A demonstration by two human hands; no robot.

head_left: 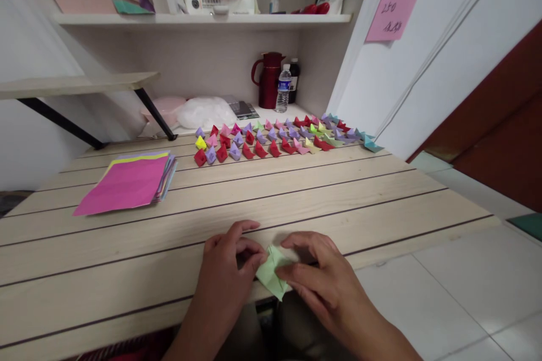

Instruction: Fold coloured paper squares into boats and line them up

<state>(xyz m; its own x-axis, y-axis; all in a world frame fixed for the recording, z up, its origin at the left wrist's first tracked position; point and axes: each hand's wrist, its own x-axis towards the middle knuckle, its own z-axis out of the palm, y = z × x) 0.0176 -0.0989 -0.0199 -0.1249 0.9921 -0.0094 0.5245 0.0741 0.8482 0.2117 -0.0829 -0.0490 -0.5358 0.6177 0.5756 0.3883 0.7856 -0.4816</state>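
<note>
A small folded piece of light green paper is between my two hands at the table's front edge. My left hand pinches its upper left edge between thumb and fingers. On the paper's right side, my right hand grips it with the thumb laid over its face and the index finger curled above. Beyond my hands stand rows of small folded paper boats, among them a red one, a purple one and a teal one. To the left lies a stack of coloured square paper, pink on top.
The slatted wooden table ends at its right edge above a tiled floor. A dark red jug and a water bottle stand at the back. A small raised shelf on black legs is at the left.
</note>
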